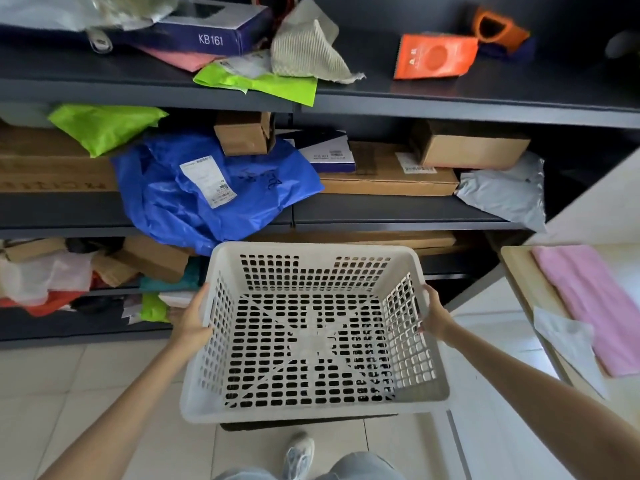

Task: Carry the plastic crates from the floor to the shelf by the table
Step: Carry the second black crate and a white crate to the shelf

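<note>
A white plastic crate with perforated walls and bottom hangs in front of me, above the tiled floor. My left hand grips its left rim and my right hand grips its right rim. The crate holds nothing. A dark edge shows just under its near side; I cannot tell what it is. The dark shelf unit stands directly behind the crate, its boards crowded with parcels.
A blue bag, green bags, cardboard boxes and a silver mailer fill the middle shelf. An orange pouch lies on the upper board. A table with a pink cloth stands at right.
</note>
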Tool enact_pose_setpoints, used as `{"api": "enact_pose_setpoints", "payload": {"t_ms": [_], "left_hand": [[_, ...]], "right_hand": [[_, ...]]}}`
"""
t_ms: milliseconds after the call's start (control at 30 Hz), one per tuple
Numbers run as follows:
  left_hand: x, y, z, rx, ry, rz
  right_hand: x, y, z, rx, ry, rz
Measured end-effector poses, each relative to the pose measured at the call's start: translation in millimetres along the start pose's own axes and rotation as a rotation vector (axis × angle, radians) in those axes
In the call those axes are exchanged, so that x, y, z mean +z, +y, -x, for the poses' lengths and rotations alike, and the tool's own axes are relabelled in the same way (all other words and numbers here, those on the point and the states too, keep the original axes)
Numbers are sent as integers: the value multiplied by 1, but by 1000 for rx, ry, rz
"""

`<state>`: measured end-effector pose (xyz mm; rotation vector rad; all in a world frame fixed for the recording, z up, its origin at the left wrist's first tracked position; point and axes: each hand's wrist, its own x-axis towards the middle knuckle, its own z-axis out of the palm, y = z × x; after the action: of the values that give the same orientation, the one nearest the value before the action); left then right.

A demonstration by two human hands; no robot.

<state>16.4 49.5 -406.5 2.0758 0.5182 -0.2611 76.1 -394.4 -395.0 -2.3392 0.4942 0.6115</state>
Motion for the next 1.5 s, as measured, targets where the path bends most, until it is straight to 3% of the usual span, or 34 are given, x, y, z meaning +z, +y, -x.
{"api": "enact_pose_setpoints", "payload": {"t_ms": [1500], "left_hand": [[6,0,22,-6,-47,-62]], "right_hand": [[-10,3,2,4,-37,-1]]}}
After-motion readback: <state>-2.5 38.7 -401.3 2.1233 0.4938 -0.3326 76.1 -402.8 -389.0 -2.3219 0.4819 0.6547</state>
